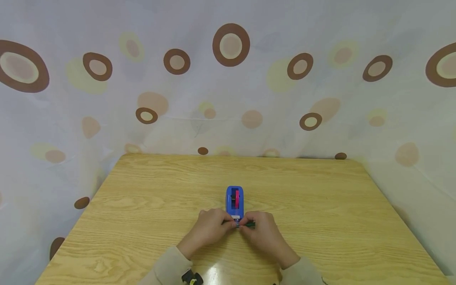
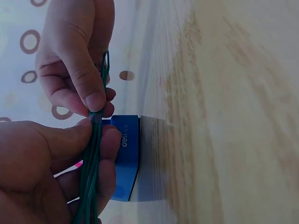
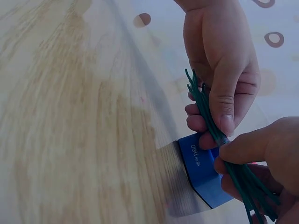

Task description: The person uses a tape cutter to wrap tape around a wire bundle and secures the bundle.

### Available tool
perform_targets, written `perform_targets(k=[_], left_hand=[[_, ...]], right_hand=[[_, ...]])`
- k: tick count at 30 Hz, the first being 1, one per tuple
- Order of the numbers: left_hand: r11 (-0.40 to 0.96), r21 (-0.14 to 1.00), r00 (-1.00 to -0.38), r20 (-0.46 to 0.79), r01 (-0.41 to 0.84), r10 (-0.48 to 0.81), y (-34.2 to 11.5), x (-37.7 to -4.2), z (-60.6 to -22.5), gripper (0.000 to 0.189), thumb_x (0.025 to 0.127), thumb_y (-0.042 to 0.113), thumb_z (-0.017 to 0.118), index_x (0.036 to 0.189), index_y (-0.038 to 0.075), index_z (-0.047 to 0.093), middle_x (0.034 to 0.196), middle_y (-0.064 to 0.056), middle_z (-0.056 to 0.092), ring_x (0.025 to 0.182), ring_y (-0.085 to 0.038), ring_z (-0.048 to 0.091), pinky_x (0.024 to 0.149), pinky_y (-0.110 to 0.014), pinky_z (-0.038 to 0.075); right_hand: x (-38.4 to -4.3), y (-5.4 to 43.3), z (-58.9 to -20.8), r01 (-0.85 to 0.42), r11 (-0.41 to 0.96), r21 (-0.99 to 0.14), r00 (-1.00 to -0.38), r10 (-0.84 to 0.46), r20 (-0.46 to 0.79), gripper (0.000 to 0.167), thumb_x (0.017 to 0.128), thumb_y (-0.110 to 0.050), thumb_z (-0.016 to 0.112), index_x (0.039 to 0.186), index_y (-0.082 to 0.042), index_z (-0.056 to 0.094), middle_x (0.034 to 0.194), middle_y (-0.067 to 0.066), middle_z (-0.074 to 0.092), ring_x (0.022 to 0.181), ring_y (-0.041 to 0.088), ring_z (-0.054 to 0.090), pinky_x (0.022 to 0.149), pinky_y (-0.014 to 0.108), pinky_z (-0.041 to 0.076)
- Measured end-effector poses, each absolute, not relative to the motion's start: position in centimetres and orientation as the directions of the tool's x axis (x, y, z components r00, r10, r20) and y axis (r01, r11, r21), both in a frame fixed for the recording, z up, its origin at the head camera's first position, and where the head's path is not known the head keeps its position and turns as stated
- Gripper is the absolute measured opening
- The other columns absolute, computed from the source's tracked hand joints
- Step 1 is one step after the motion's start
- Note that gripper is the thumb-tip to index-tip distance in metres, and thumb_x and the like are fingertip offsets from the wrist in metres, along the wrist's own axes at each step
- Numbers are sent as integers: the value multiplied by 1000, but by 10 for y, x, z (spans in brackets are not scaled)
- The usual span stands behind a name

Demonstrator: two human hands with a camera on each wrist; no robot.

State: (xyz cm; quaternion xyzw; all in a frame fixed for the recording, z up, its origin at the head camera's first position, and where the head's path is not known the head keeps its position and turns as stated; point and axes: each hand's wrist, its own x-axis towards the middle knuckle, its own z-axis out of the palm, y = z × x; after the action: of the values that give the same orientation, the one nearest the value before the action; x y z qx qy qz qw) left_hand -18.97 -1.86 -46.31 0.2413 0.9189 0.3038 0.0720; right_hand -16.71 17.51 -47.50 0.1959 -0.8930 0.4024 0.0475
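Observation:
A thin bundle of green wire-like strands (image 2: 91,163) runs between both hands, held crosswise at the front end of a blue tape dispenser (image 1: 234,213). My left hand (image 1: 212,226) pinches the bundle near its middle between thumb and fingers. Close beside it, my right hand (image 1: 263,230) pinches the same strands, the two thumbs almost meeting. In the left wrist view a small piece of clear tape (image 2: 96,117) shows on the strands between the thumbs. Loose strand ends fan out past the hands in the right wrist view. Fingers hide part of the bundle.
The dispenser stands on a wood-grain table (image 1: 160,190) with a pink-cored tape roll (image 1: 237,199) in it. Behind and beside the table hangs a pale sheet (image 1: 270,23) patterned with brown rings. A small black and yellow object (image 1: 192,278) is at the left sleeve.

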Motion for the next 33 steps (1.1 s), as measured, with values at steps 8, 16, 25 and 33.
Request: perform_targets(k=[8, 16, 25, 33], left_hand=[[677, 643, -888, 13, 359, 459, -18, -188, -463, 14, 93, 29, 70, 86, 22, 80, 82, 14, 69, 73, -3, 56, 81, -51, 40], [680, 645, -901, 32, 349, 432, -15, -188, -466, 12, 90, 27, 73, 84, 21, 81, 82, 12, 71, 74, -4, 57, 79, -50, 41], [699, 623, -908, 42, 350, 416, -15, -186, -466, 12, 90, 28, 73, 86, 21, 82, 80, 12, 71, 69, -3, 54, 76, -46, 41], [712, 604, -913, 64, 358, 404, -15, -185, -463, 9, 89, 25, 75, 84, 22, 82, 81, 12, 71, 73, -6, 58, 76, -47, 40]], right_hand=[[-167, 174, -478, -500, 595, -629, -865, -319, 387, 21, 73, 7, 81, 74, -13, 74, 79, -9, 71, 78, 5, 67, 70, 28, 55], [-166, 175, -478, -486, 603, -633, -874, -329, 357, 21, 76, 5, 80, 77, -14, 73, 81, -9, 71, 80, 7, 67, 71, 32, 56], [-166, 174, -468, -394, 613, -685, -913, -344, 218, 12, 86, -3, 74, 82, -15, 72, 82, -12, 69, 79, 5, 63, 72, 30, 53], [-165, 167, -455, -403, 721, -564, -914, -350, 205, 13, 85, -7, 74, 79, -17, 67, 77, -11, 67, 71, 4, 59, 70, 33, 51]])
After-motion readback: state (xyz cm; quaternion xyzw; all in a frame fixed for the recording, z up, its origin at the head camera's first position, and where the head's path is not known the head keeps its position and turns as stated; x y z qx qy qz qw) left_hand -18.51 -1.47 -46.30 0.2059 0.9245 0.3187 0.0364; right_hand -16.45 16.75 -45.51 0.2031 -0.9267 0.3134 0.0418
